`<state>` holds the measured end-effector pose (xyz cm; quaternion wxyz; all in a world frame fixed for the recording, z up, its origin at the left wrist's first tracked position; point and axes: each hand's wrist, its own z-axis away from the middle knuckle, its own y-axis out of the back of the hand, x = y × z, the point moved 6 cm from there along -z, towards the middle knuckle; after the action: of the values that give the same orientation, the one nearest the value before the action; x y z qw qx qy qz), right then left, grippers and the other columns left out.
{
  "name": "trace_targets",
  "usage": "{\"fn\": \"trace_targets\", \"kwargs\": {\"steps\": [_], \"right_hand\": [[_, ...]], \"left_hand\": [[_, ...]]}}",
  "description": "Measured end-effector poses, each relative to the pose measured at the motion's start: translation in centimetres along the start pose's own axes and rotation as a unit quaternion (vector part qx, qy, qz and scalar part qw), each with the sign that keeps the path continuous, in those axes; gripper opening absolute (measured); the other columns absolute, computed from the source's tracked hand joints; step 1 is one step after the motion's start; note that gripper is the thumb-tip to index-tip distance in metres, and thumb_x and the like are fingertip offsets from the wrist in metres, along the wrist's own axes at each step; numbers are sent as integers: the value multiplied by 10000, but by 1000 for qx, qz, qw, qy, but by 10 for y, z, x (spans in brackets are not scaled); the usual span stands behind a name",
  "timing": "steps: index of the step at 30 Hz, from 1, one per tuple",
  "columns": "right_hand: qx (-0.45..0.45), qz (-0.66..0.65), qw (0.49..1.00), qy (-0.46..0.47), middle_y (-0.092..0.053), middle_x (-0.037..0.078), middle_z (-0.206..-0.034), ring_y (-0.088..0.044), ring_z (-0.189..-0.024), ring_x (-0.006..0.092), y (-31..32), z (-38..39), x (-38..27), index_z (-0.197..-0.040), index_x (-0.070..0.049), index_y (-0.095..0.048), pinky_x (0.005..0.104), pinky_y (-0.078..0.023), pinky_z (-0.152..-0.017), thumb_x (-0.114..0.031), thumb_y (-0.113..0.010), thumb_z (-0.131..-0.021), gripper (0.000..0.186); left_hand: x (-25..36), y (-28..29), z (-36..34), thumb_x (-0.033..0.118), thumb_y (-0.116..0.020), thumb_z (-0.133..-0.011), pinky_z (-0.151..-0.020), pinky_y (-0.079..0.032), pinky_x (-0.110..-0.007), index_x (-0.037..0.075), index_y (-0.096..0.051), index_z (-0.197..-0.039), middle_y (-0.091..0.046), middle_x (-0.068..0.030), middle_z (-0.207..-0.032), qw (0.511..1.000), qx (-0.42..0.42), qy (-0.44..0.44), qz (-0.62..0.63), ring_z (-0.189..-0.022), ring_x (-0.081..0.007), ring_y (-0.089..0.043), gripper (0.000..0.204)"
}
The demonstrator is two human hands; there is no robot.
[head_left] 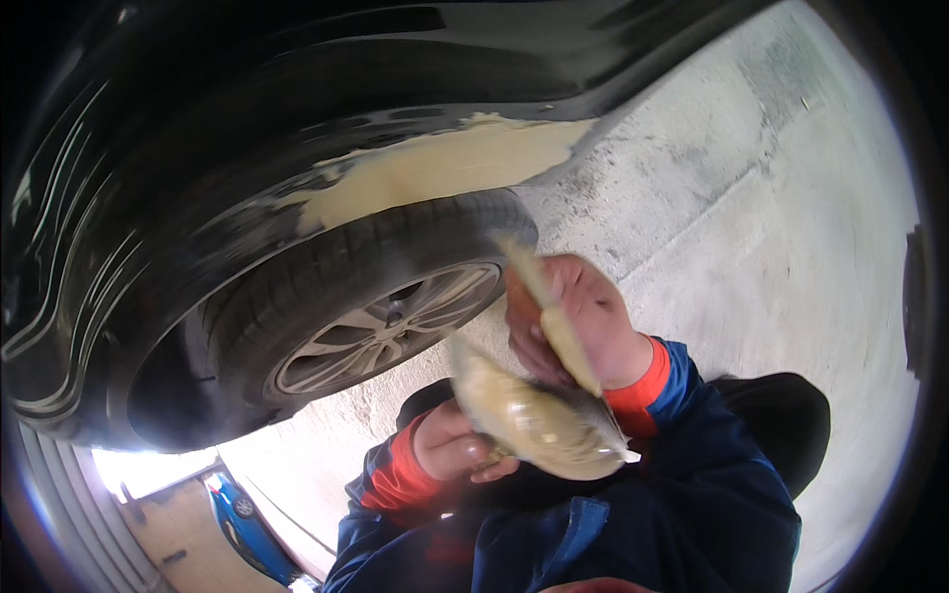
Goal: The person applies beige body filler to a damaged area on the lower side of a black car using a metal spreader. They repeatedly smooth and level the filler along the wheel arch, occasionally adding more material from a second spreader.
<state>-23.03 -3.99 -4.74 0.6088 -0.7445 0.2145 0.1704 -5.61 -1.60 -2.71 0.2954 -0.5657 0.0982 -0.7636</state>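
Palette [539, 425], paste-coated, before blue jacket [652, 504], gripped by left hand [453, 445] fingers. Right hand [598, 311] fingers hold paste-smeared spreader [563, 341] just beside it. Beyond: wheel [390, 331], then beige patch [445, 166] on black car [247, 119].

Looks steeply down from the wearer's head through a wide fisheye, close above left hand [457, 445] and right hand [585, 314], facing the car wheel [393, 318] beyond.

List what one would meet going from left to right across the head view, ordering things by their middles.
Glossy blue car, silver spoked metal wheel rim, red-cuffed bare left hand, red-cuffed bare right hand, rounded black-clothed knee.
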Motion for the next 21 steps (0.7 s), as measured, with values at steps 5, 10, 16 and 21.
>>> {"fn": "trace_targets", "kwargs": {"steps": [5,10,16,21], "right_hand": [[18,-42,990,-131,-577,-44,-780,-457,-712,29,-17,0,12,-921,-21,-640,207,-385,-620,-308,-561,-1017,313],[-5,3,991,-132,-548,-54,-751,-442,-685,30,-10,2,18,-865,-30,-632,206,-366,-591,-319,-616,-986,314],[-80,97,976,-178,-466,-56,-647,-398,-631,34,5,4,25,-776,-43,-605,232,-331,-545,-333,-661,-955,345],[-87,-114,984,-110,-499,-22,-605,-436,-508,54,12,-7,16,-820,-29,-586,210,-330,-452,-360,-592,-987,371]], "left_hand": [[7,-12,-13,375,-427,-1051,-444,-357,-208,-74,-498,-1248,-545,-72,-716,999,6,-17,50,-505,-76,-461,496],[10,-6,-5,403,-443,-1040,-458,-359,-207,-35,-516,-1258,-548,-82,-719,997,49,-2,61,-530,-91,-469,495],[3,5,10,387,-500,-1018,-456,-358,-238,-19,-490,-1313,-547,-116,-732,984,79,-28,156,-544,-119,-461,502],[17,12,12,337,-551,-991,-429,-383,-258,-62,-474,-1289,-555,-144,-691,987,23,-131,90,-502,-153,-482,504]]}}
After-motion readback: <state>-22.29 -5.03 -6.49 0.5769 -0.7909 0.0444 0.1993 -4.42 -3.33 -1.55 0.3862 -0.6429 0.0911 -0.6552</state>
